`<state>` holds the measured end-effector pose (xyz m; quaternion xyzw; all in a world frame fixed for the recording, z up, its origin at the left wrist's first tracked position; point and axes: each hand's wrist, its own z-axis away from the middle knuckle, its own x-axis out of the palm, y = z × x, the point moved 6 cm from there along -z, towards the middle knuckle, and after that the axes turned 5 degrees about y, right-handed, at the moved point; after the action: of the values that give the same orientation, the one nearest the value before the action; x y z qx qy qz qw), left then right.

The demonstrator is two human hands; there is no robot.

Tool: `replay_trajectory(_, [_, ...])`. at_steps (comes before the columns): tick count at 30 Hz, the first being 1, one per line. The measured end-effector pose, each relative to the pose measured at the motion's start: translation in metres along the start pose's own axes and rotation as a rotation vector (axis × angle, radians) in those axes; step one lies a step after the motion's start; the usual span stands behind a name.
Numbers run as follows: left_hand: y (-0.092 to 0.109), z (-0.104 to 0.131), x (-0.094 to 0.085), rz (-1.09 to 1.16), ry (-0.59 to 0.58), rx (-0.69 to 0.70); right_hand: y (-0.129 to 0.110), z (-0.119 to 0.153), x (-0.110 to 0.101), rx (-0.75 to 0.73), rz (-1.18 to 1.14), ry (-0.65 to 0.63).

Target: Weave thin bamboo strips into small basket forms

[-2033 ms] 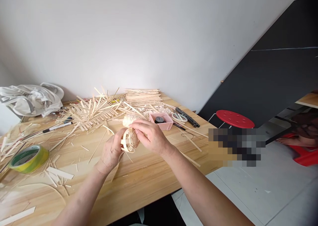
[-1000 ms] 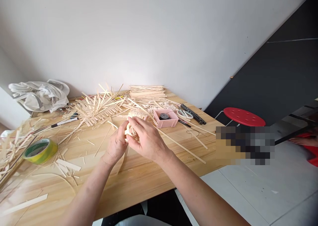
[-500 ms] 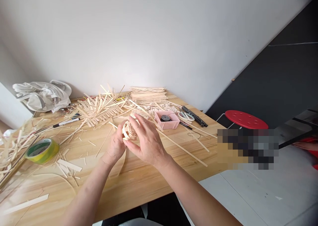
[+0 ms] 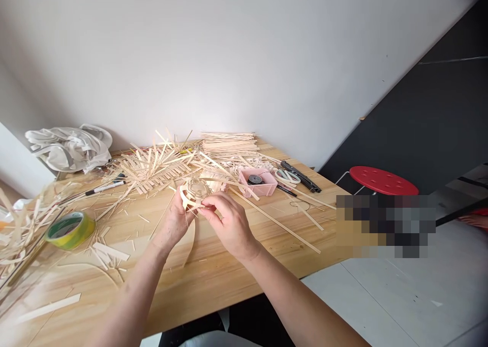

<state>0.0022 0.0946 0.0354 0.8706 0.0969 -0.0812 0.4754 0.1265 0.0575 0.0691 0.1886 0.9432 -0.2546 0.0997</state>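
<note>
A: Your right hand [image 4: 231,225] has slid off the top of the little woven ring [image 4: 185,200] and down to its near right edge, so now more of it shows.

B: And your left hand [image 4: 177,222] holds the left side. Your right thumb and finger pinch the edge, close together. The ring is between your hands, over the wooden table [image 4: 213,286].

A: Lots of stuff is near you! A pale ribbed thing [image 4: 218,181] is just behind the ring, and a messy pile of strips [image 4: 152,164] is behind that, to the left. The pink box [image 4: 263,188] with a black spool [image 4: 254,180] is close on the right. A fat tape roll [image 4: 70,230] is well off to your left.

B: Does anything get in the way? Your fingers hide some of the ring's near edge.

A: Its round hole faces up and toward you. It looks round, so I can't tell a long way on it.
</note>
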Motion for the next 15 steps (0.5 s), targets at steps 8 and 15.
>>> replay_trajectory(8, [0.0031,0.0033,0.0048,0.076,-0.1,-0.129,0.0055,-0.0032,-0.0048,0.075,-0.165,-0.001])
replay_trajectory(15, [-0.0021,0.0037,0.0024,0.168,-0.127,-0.214,0.0013,-0.0073,-0.0021,0.038,-0.122,0.01])
